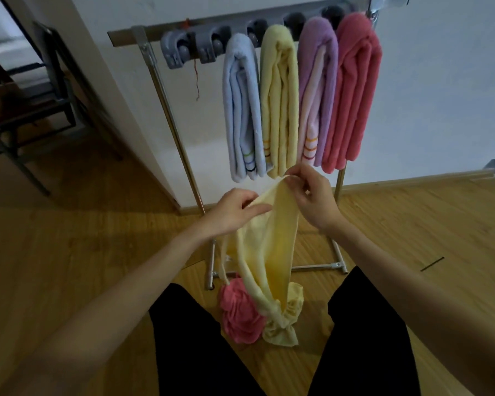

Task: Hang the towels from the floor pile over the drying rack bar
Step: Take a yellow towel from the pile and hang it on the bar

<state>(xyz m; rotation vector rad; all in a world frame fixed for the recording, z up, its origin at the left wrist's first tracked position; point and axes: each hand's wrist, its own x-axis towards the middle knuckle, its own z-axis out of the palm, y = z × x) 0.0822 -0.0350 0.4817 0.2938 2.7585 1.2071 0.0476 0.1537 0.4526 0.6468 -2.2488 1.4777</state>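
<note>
While four towels (300, 92) hang beyond both hands, left hand (235, 212) and right hand (312, 195) pinch the yellow towel (269, 247); pink towel (240, 315) waits below.

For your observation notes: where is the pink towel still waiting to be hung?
In the head view, the pink towel lies crumpled on the floor, bottom centre, touching the held yellow towel.
</note>
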